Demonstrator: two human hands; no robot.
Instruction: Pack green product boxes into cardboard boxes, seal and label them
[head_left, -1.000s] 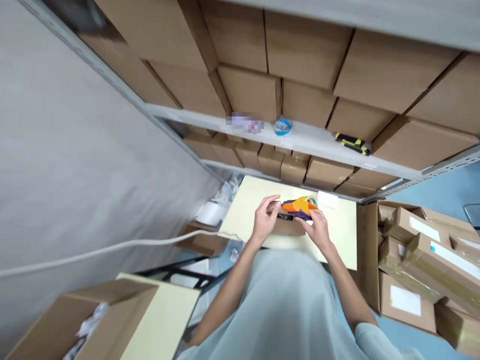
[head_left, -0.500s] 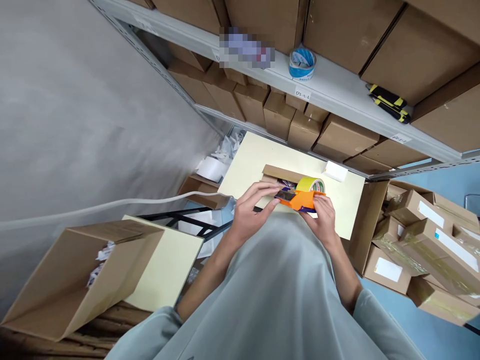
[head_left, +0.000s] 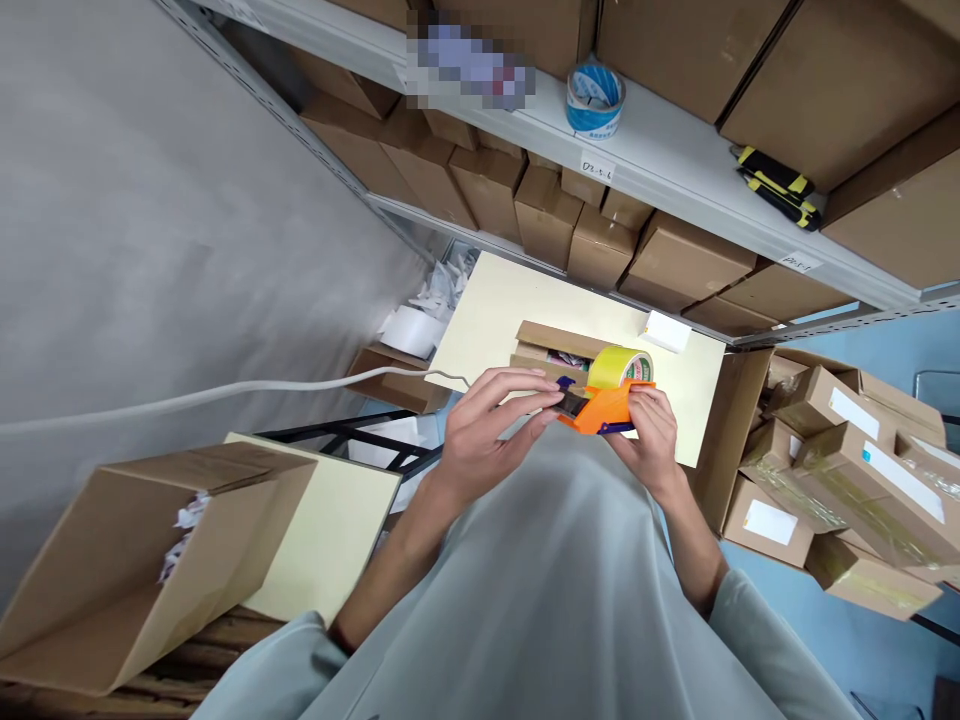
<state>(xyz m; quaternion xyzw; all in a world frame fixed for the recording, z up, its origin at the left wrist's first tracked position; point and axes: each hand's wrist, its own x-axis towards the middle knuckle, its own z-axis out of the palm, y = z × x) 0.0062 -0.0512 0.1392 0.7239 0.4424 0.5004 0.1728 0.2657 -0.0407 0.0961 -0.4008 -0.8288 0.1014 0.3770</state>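
Note:
An orange tape dispenser (head_left: pixel 604 408) with dark blue parts carries a roll of yellow tape (head_left: pixel 622 368). My right hand (head_left: pixel 651 432) is closed around its right end. At the dispenser's dark front end, the thumb and fingertips of my left hand (head_left: pixel 491 425) pinch from the left; whether a loose tape end is between them I cannot tell. Just behind the dispenser lies a long open cardboard box (head_left: pixel 559 336) on the pale table (head_left: pixel 487 300). Something partly visible lies inside the box, its near side hidden by my hands and the dispenser.
A small white box (head_left: pixel 667 332) sits at the table's back right. Above stands a shelf (head_left: pixel 660 170) with cartons, a blue tape roll (head_left: pixel 595 100) and utility knives (head_left: pixel 776 188). Taped parcels (head_left: pixel 862 480) fill a carton at right. An open carton (head_left: pixel 150 570) stands lower left. A white cable (head_left: pixel 225 395) crosses the left.
The view has shifted slightly, so the shelf sits higher in the picture. My left hand has turned a little, its fingers still at the dispenser's front. My right hand keeps its hold.

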